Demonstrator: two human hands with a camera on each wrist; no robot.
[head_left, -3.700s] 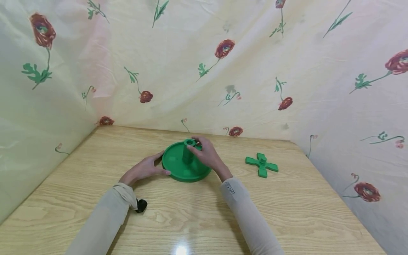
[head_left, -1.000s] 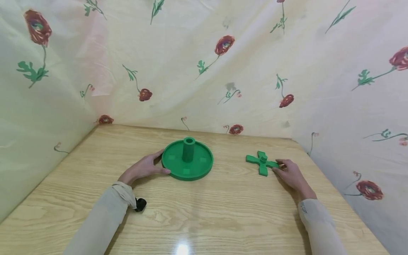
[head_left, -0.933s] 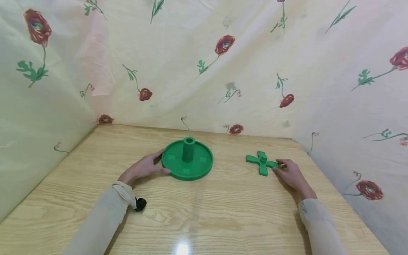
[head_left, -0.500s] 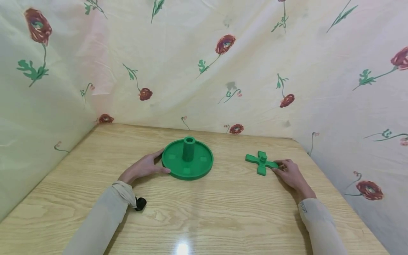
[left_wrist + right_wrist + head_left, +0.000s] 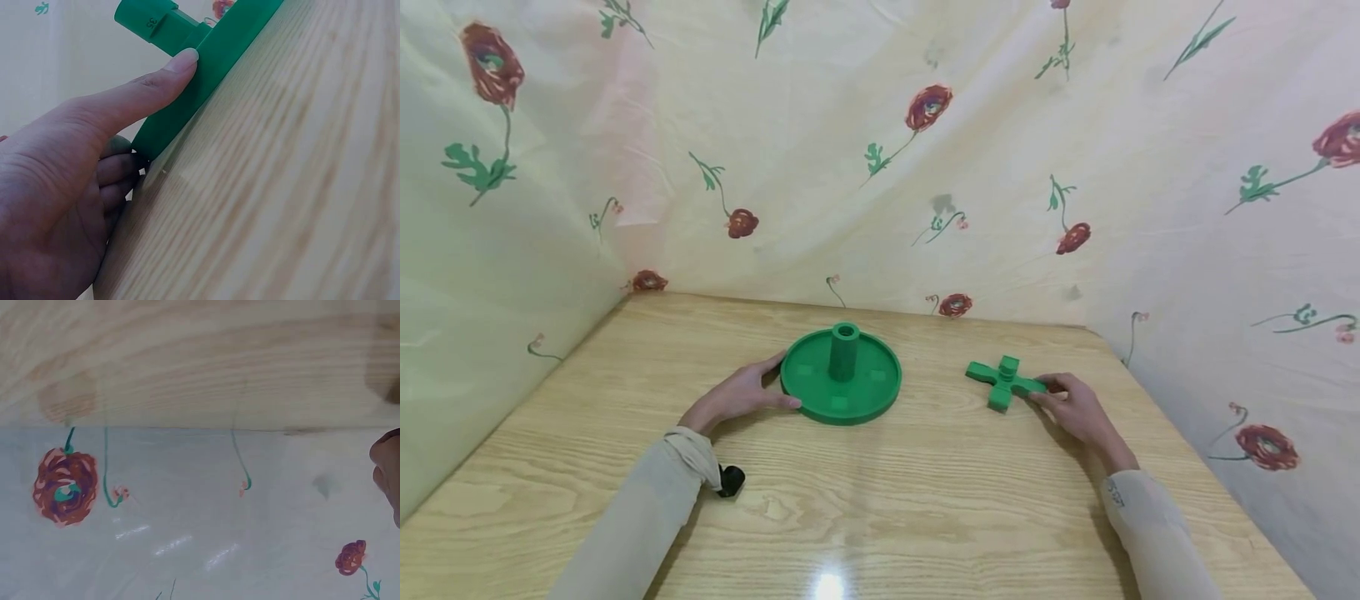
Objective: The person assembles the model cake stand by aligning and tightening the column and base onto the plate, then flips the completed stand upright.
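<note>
A round green tray [image 5: 808, 392] with a raised rim and an upright hollow post [image 5: 843, 354] at its centre lies on the table. My left hand [image 5: 741, 395] holds its left edge; in the left wrist view the thumb [image 5: 156, 87] lies against the rim and the other fingers curl at its far side. To the right, my right hand [image 5: 1078, 410] pinches one arm of a green cross-shaped piece [image 5: 1005, 383] with a short round peg in its middle. That piece looks tilted. The right wrist view catches only part of the right hand [image 5: 389, 475], not the piece.
The wood-grain table [image 5: 887, 500] runs up to a flower-printed cloth [image 5: 820, 150] at the back and both sides. A small black object [image 5: 731, 481] sits by the left sleeve cuff.
My right hand has left the tray's post and taken hold of the cross-shaped piece, which has since shifted left and tilted. The left hand and tray have stayed in place.
</note>
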